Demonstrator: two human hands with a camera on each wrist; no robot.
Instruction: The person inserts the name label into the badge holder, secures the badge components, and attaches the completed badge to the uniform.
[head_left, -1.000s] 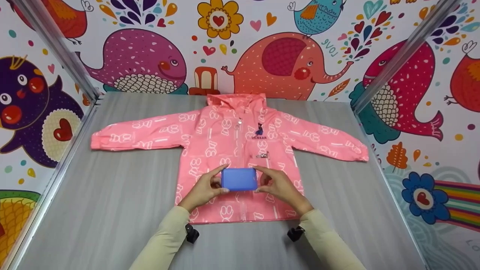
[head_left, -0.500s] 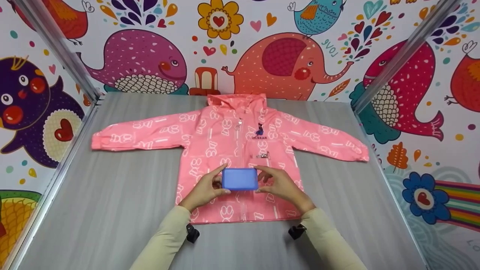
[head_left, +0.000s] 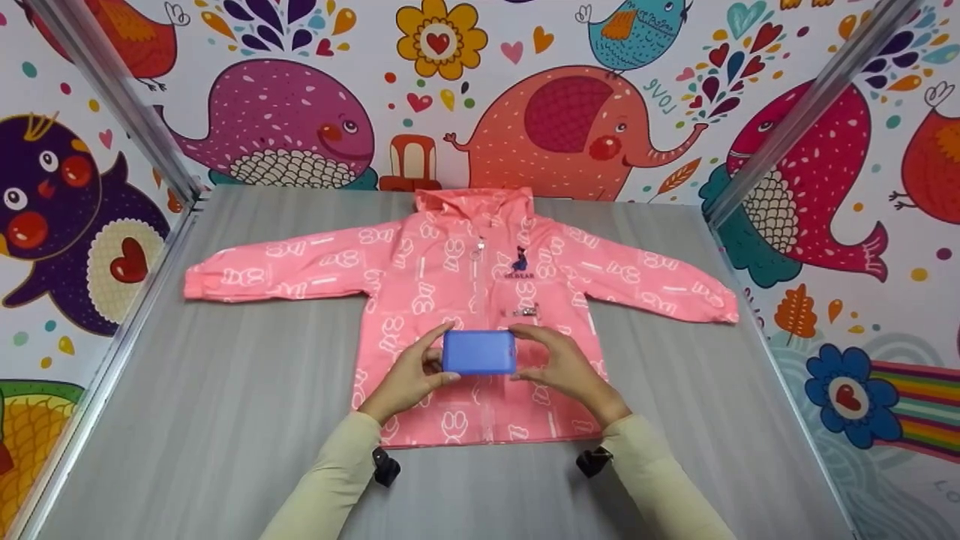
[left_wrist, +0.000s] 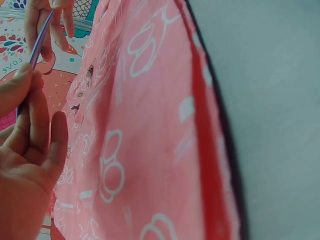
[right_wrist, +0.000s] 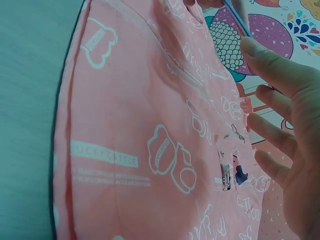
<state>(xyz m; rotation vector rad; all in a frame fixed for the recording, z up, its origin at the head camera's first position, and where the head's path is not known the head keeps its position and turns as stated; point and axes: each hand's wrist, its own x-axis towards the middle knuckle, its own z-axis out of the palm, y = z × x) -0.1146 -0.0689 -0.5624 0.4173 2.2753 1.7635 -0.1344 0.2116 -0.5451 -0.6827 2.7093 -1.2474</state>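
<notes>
A thin blue rectangular slab (head_left: 480,352) with rounded corners is held level over the jacket's lower front. My left hand (head_left: 407,379) pinches its left edge between thumb and fingers, and my right hand (head_left: 564,371) pinches the right edge. In the left wrist view the slab (left_wrist: 39,40) shows edge-on, above the cloth. The right wrist view catches just a short end of the slab (right_wrist: 237,19) at the thumb tip. Beneath lies a pink hooded jacket (head_left: 424,307) with white outline prints, front up, sleeves spread to both sides, its front zip closed.
A grey wood-grain table (head_left: 247,390) carries the jacket. Metal rails (head_left: 112,367) run along its sides, and printed cartoon panels (head_left: 292,112) stand behind and at both sides. Black wrist cameras (head_left: 386,466) sit under both wrists.
Both hands have raised the blue slab slightly toward the jacket's collar in the last half second. The grip stays the same, and the jacket lies still.
</notes>
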